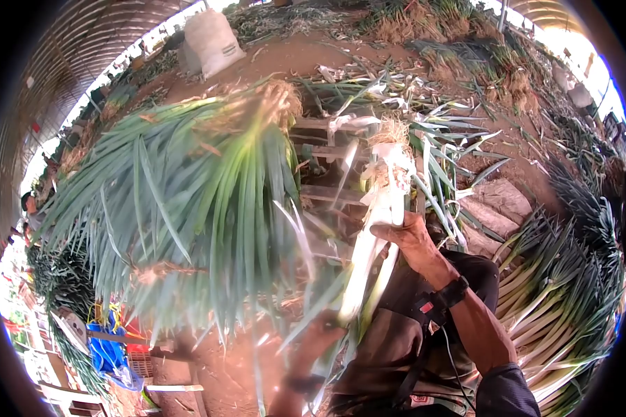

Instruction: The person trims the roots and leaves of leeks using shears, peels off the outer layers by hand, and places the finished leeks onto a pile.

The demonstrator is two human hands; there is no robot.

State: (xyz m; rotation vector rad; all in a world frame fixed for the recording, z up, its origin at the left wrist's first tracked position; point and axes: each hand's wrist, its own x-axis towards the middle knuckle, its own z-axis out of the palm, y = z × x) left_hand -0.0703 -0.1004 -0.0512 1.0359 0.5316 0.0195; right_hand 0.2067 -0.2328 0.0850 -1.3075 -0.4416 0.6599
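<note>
My right hand [412, 242] is wrapped round the pale stems of some long green onions [379, 208], whose roots point away from me. Nearer my body, my left hand [321, 337] is smeared by motion beside the lower leaves of these stems, and its fingers cannot be made out. A large heap of green onions [188, 174] lies to the left, roots at the far end and leaves hanging toward me. Loose leaves and peelings [438, 167] lie just beyond my right hand.
Wooden slats [330, 194] show between heap and stems. Cleaned onions [549, 299] lie at the right. A white sack [212, 43] stands at the back. A blue bag [111, 354] hangs at lower left. A person [29, 205] is at the far left edge.
</note>
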